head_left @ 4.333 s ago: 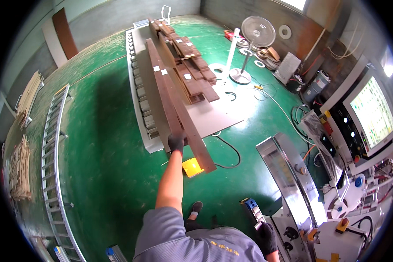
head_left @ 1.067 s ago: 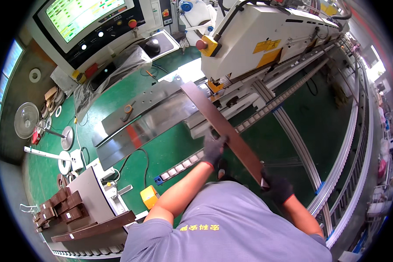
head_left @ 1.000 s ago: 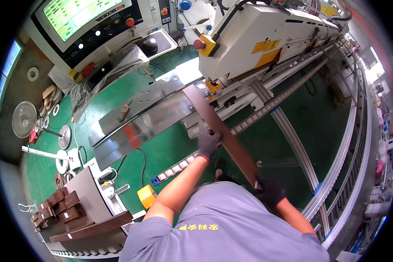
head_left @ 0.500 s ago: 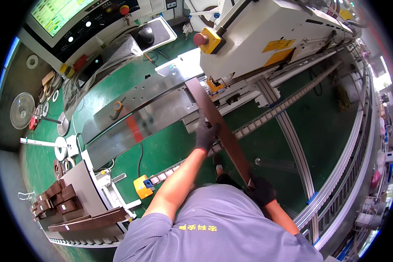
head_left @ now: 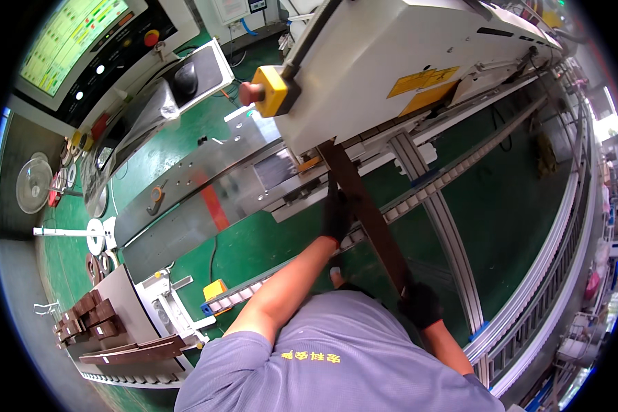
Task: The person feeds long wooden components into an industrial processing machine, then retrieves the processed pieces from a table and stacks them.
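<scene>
A long, narrow brown board (head_left: 364, 206) slants from the machine's white housing down to my right side. Its far end meets the lower edge of the housing. My left hand (head_left: 336, 214), in a dark glove, grips the board's left edge partway along, one finger stretched along it. Wrapped round the near end is my right hand (head_left: 420, 303), gloved as well; its fingers are partly hidden. Beyond my left hand lies the machine's metal bed (head_left: 244, 196), which carries a red stripe.
A yellow box with a red stop button (head_left: 262, 90) juts from the white machine housing (head_left: 384, 69). A segmented rail (head_left: 432, 185) and aluminium beams (head_left: 446, 240) run below and to the right. At the lower left, a grey table (head_left: 127, 295) bears brown blocks (head_left: 89, 309) and strips.
The board has moved to the right along the machine's bed, its far end now against the white housing. Both hands have stayed on it, and my view has shifted.
</scene>
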Tool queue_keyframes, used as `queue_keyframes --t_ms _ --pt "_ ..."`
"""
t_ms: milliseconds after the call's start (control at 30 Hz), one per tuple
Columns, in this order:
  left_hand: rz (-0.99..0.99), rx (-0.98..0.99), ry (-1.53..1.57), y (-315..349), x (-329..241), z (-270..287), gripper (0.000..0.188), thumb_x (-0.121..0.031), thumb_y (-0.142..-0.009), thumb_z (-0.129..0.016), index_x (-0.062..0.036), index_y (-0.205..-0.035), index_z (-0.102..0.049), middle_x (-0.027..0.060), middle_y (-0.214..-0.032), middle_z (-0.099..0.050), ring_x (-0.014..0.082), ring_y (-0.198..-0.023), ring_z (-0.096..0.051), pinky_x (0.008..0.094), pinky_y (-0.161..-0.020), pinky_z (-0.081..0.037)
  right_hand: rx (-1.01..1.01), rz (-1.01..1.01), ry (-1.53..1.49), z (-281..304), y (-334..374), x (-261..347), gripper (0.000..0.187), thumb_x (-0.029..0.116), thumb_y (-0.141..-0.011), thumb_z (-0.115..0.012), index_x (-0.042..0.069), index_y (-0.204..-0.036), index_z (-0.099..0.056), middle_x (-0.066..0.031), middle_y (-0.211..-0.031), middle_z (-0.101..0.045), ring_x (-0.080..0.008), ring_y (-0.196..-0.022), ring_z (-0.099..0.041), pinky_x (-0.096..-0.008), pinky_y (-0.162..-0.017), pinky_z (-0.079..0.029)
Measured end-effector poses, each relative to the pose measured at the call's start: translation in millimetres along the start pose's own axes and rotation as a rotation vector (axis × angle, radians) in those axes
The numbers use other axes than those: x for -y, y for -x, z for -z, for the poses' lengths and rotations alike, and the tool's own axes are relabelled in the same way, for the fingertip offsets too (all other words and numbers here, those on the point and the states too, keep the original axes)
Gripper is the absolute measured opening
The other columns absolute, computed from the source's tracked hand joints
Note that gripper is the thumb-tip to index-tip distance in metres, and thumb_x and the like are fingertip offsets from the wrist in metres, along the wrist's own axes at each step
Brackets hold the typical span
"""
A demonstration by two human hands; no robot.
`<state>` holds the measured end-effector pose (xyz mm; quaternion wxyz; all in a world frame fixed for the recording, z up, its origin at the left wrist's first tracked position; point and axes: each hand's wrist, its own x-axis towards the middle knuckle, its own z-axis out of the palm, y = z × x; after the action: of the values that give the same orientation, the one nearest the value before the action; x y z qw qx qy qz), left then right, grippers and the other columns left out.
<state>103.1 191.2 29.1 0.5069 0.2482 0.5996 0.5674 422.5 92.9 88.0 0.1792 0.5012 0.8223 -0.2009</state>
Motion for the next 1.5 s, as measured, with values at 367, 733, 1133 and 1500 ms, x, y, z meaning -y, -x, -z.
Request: queue_keyframes --t_ms 367,733,1133,1500 --pt "-0.111 0.106 -0.061 -82.3 27.7 -92.0 0.071 -0.016 -0.087 -0.066 -0.0097 -0.151 -0.035 0.0112 -0.088 -0.071 0.0210 -0.074 -0.068 0.0337 -0.065 -0.056 -0.068 0.061 0.088 41.0 -47.2 -109.3 0.052 0.038 -0.072 -0.073 0.010 -0.114 -0.065 -0.0207 -0.095 -0.067 -0.0366 -0.090 -0.066 -0.0506 -0.078 -0.054" --pt "-0.604 -1.158 -0.856 146.7 -46.4 293.4 0.066 -0.019 -0.080 -0.074 0.0006 -0.138 -0.048 0.0257 -0.135 -0.053 0.0388 -0.126 -0.051 0.0450 -0.109 -0.038 -0.315 0.347 -0.362 62.5 -60.8 -42.9 0.023 0.010 -0.099 -0.054 -0.004 -0.116 -0.059 -0.0183 -0.108 -0.059 -0.0298 -0.107 -0.058 -0.0370 -0.100 -0.044" --pt "0.370 -2.019 0.191 450.0 115.7 461.5 0.098 -0.028 -0.065 -0.080 0.0040 -0.143 -0.029 0.0275 -0.122 -0.060 0.0404 -0.113 -0.061 0.0437 -0.096 -0.051 -0.133 1.113 -0.218 43.5 -71.9 249.6 0.051 -0.002 -0.072 -0.071 0.003 -0.122 -0.060 -0.0179 -0.113 -0.059 -0.0359 -0.102 -0.062 -0.0384 -0.088 -0.051" --pt "0.401 -2.014 0.318 436.4 186.7 275.9 0.076 -0.033 -0.065 -0.084 0.0011 -0.119 -0.043 0.0247 -0.099 -0.067 0.0419 -0.094 -0.067 0.0491 -0.080 -0.054 0.260 1.434 -0.181 37.5 -45.1 359.1 0.053 0.006 -0.075 -0.075 0.002 -0.125 -0.057 -0.0181 -0.110 -0.060 -0.0338 -0.099 -0.063 -0.0383 -0.085 -0.052"
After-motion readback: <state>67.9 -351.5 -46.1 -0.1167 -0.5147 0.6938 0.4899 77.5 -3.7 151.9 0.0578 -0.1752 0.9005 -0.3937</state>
